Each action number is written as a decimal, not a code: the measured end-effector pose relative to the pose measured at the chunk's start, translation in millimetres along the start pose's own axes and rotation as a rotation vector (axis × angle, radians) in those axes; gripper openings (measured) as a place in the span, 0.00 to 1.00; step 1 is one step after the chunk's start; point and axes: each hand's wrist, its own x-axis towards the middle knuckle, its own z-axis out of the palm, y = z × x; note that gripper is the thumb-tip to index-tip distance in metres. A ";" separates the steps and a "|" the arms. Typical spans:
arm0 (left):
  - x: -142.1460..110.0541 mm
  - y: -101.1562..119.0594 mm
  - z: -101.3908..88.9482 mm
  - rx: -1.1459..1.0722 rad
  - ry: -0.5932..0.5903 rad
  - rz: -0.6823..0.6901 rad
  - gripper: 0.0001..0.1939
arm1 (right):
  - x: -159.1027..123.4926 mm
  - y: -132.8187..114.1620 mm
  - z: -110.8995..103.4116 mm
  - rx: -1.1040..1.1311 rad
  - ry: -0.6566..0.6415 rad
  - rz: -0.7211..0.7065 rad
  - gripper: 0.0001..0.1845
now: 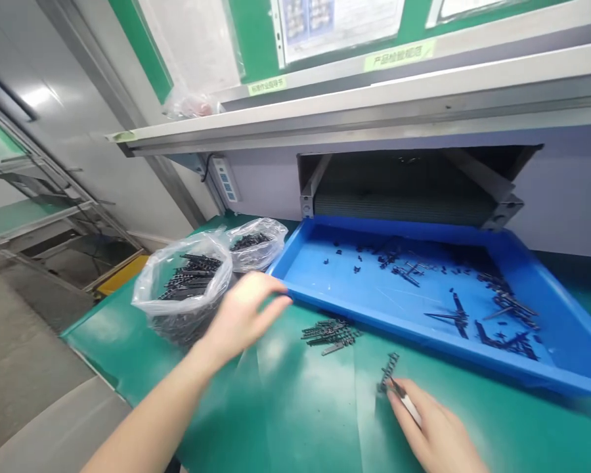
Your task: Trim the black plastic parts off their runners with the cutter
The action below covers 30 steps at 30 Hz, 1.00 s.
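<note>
My left hand point(249, 309) is over the table beside a clear plastic bag point(150, 282) of black plastic strips, near the front left corner of a blue tray point(295, 279). Its thumb and forefinger are stretched out and apart, with nothing visible between them. At the lower right, my right hand point(431, 424) is closed around a slim white-handled tool point(410, 407) with a dark pointed tip. That tip meets a black toothed plastic strip point(388, 372); whether the fingers also touch the strip I cannot tell. Between my hands lies a pile of similar black strips point(331, 335) on the green tabletop point(295, 407).
Loose black parts point(456, 315) are scattered inside the tray, below a conveyor belt end point(404, 190). A smaller bag point(270, 253) of black pieces stands behind the first. A shelf point(354, 108) spans above, and a power strip point(225, 179) hangs on the wall.
</note>
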 end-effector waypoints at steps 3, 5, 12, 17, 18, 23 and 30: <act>4.8 5.4 66.8 0.131 -0.314 0.144 0.19 | 1.1 14.5 4.7 -0.167 -0.106 -0.031 0.17; 7.9 8.9 91.6 0.168 -0.380 0.163 0.27 | 0.9 16.9 8.3 -0.257 -0.127 -0.009 0.18; 1.3 21.0 105.2 0.196 -0.425 0.165 0.25 | -0.2 6.7 8.8 -0.242 -0.148 0.070 0.11; -12.7 27.8 111.0 0.174 -0.433 0.161 0.21 | 0.1 5.1 6.7 -0.173 -0.159 0.145 0.08; -15.8 29.2 112.0 0.161 -0.430 0.166 0.21 | 1.1 4.3 5.2 -0.143 -0.162 0.155 0.07; -32.1 43.5 114.9 -0.044 -0.326 0.113 0.15 | 7.6 -5.1 -10.4 0.069 -0.175 0.191 0.07; -42.1 87.0 114.1 -0.826 -0.455 -0.411 0.11 | 2.5 -35.6 -22.0 0.664 -0.189 0.470 0.11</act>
